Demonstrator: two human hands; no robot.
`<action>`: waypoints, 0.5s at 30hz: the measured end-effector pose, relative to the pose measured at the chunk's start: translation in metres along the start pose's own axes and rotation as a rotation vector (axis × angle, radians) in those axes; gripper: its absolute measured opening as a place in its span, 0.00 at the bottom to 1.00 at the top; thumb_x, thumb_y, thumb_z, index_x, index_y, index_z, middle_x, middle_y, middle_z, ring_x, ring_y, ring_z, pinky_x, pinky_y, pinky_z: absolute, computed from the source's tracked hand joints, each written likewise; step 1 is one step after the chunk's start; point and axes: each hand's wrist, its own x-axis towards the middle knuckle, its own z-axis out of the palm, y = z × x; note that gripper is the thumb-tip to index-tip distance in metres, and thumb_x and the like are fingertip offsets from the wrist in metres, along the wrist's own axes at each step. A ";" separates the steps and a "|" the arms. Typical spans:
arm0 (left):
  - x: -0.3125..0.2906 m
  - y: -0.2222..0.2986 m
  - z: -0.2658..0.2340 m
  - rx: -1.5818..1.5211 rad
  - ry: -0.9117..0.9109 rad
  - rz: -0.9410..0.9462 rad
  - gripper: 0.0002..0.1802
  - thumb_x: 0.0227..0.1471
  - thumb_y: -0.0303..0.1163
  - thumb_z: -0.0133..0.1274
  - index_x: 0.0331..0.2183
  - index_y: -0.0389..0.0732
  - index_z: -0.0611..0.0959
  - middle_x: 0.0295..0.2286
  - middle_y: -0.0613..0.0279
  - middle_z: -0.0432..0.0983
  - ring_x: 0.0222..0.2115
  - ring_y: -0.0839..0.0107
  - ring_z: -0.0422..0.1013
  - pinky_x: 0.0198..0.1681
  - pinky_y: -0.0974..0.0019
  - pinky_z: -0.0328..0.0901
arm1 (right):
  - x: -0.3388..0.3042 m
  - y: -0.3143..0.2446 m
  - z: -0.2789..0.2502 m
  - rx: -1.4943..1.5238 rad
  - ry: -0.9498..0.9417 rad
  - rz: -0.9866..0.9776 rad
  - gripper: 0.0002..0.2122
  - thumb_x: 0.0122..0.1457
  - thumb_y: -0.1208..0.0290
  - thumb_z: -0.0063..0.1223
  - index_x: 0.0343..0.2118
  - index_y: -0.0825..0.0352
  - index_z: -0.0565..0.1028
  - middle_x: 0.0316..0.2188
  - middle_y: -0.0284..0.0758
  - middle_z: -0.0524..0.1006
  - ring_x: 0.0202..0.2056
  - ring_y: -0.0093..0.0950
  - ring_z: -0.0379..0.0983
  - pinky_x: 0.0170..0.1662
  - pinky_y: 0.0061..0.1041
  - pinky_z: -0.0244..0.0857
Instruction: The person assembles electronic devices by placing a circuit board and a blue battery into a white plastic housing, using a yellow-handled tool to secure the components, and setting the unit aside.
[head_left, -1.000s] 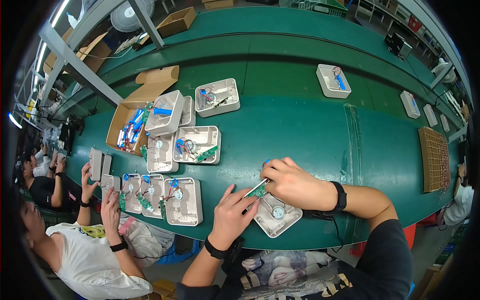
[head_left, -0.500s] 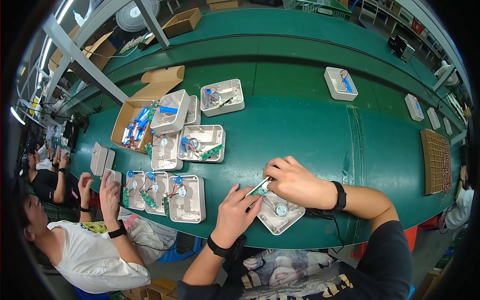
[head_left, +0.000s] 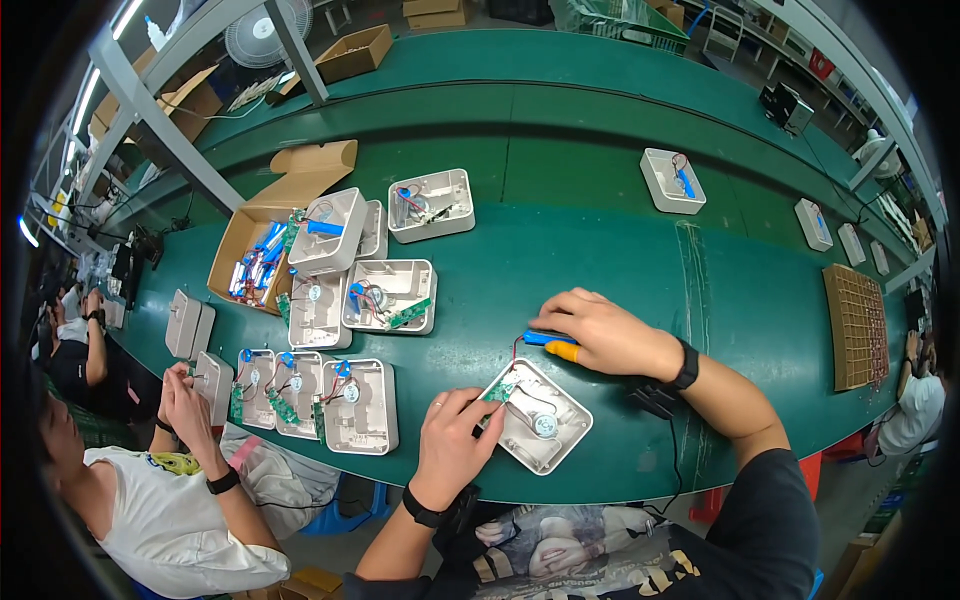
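In front of me lies a light grey plastic housing (head_left: 570, 432) with a round speaker (head_left: 545, 426) and wires inside. My left hand (head_left: 455, 440) is at its left side, thumb and fingers closed on a small green circuit board (head_left: 500, 391) over the far left corner. Red wire runs up from the board to a blue cylindrical battery (head_left: 540, 338). Just beyond the housing, my right hand (head_left: 605, 335) grips that battery between its fingers and a thumb with a yellow-orange cover (head_left: 563, 350). Part of the battery is hidden under the fingers.
Several similar housings (head_left: 360, 440) with boards and wires stand to the left, some stacked. Behind them is an open cardboard box (head_left: 225, 265) of blue batteries. Another person (head_left: 170, 500) works at my left. A gridded tray (head_left: 850, 330) lies far right; a black cable (head_left: 677, 455) hangs nearby.
My right hand has moved away from the board and now holds the blue battery beyond the housing. A thin white tool-like piece near the board is gone from view. The neighbour's hands have come together.
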 end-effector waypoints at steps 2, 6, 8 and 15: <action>0.000 0.000 0.000 0.020 0.020 0.015 0.05 0.52 0.26 0.69 0.32 0.37 0.89 0.35 0.55 0.82 0.35 0.52 0.77 0.42 0.54 0.72 | 0.001 0.002 0.011 -0.002 0.060 0.105 0.16 0.63 0.72 0.63 0.54 0.61 0.82 0.51 0.38 0.79 0.53 0.40 0.75 0.58 0.41 0.68; -0.004 -0.002 0.003 0.032 0.021 0.001 0.05 0.52 0.27 0.69 0.33 0.39 0.89 0.35 0.57 0.81 0.35 0.55 0.76 0.42 0.54 0.71 | 0.009 -0.001 0.020 -0.181 0.062 0.063 0.16 0.62 0.70 0.65 0.54 0.61 0.83 0.49 0.37 0.79 0.51 0.39 0.75 0.57 0.40 0.68; -0.004 -0.003 0.003 0.031 0.019 -0.012 0.05 0.52 0.28 0.69 0.33 0.40 0.90 0.35 0.58 0.80 0.36 0.56 0.76 0.42 0.54 0.71 | -0.002 -0.009 0.016 -0.186 0.135 0.052 0.16 0.62 0.70 0.65 0.53 0.60 0.83 0.48 0.37 0.79 0.50 0.38 0.75 0.57 0.39 0.68; -0.005 -0.002 0.002 0.015 0.034 -0.013 0.05 0.52 0.27 0.69 0.32 0.38 0.89 0.33 0.56 0.79 0.35 0.54 0.75 0.42 0.54 0.69 | -0.027 -0.045 0.007 -0.126 0.055 -0.093 0.12 0.59 0.67 0.66 0.46 0.61 0.86 0.51 0.37 0.78 0.56 0.38 0.72 0.55 0.39 0.65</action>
